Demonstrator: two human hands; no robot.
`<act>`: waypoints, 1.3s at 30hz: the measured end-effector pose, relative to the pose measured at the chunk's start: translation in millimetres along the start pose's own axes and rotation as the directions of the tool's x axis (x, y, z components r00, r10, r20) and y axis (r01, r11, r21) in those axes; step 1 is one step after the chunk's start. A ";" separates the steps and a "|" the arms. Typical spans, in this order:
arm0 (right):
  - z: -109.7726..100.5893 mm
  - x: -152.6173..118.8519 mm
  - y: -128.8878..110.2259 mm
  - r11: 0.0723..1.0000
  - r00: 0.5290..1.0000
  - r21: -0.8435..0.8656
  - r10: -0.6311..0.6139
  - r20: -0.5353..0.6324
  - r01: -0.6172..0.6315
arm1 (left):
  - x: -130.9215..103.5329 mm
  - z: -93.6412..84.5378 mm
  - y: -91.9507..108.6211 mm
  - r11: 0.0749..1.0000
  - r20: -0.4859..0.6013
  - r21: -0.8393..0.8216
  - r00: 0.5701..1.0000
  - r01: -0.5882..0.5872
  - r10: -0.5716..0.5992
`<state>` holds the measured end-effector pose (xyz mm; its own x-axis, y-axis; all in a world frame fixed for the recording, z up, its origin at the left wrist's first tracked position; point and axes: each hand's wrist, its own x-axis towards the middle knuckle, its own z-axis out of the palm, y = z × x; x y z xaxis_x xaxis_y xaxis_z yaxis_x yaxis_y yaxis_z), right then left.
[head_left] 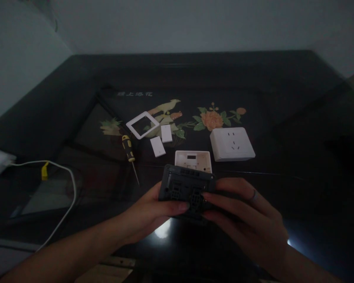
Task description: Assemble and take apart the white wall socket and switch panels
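Observation:
A dark grey wall switch module (pixel 184 182) is held tilted above the near part of the table. My left hand (pixel 156 210) grips its left side, thumb lying across the face. On the other side my right hand (pixel 247 212) is closed on the right edge, with fingertips on the face and a ring on one finger. Just behind the module sits a white mounting box (pixel 193 157), partly covered by it. Two white rocker caps (pixel 158 146) and a white square frame (pixel 142 125) lie farther left. Left of these rests a yellow and black screwdriver (pixel 128 149).
A white boxed socket (pixel 232 144) stands to the right on the dark glossy table (pixel 286 118), which bears a bird and flower picture. At far left a white device (pixel 0 162) trails a white cable (pixel 73 184) with a yellow tag (pixel 44 171). Walls border the back.

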<state>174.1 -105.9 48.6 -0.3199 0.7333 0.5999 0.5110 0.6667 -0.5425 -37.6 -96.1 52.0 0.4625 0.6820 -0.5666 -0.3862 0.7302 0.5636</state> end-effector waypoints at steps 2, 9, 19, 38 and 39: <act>0.4 1.2 0.0 1.000 1.000 0.009 -0.005 -0.007 0.005 | 0.3 0.5 -0.8 1.000 -0.006 -0.004 1.000 0.009 -0.009; -2.8 0.9 0.9 0.999 1.000 0.014 0.030 0.008 -0.030 | 2.0 2.3 0.5 0.998 0.068 -0.039 0.997 0.042 -0.039; -4.1 4.2 -3.2 0.999 0.999 0.024 0.032 0.013 -0.033 | 5.3 1.2 -2.8 0.999 0.123 -0.033 0.992 0.021 -0.017; 4.1 1.8 -0.1 0.962 0.967 0.102 0.255 0.000 -0.254 | 4.5 2.8 -8.1 0.979 0.033 0.146 0.990 -0.144 0.140; 4.4 2.0 0.1 0.951 0.956 0.105 0.292 0.010 -0.291 | 4.7 1.8 -8.7 0.966 0.041 0.186 0.984 -0.179 0.175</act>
<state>170.0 -103.8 47.1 -0.1647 0.8972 0.4097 0.4957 0.4344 -0.7521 -30.6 -99.4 45.5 0.4202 0.7968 -0.4342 -0.3080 0.5753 0.7577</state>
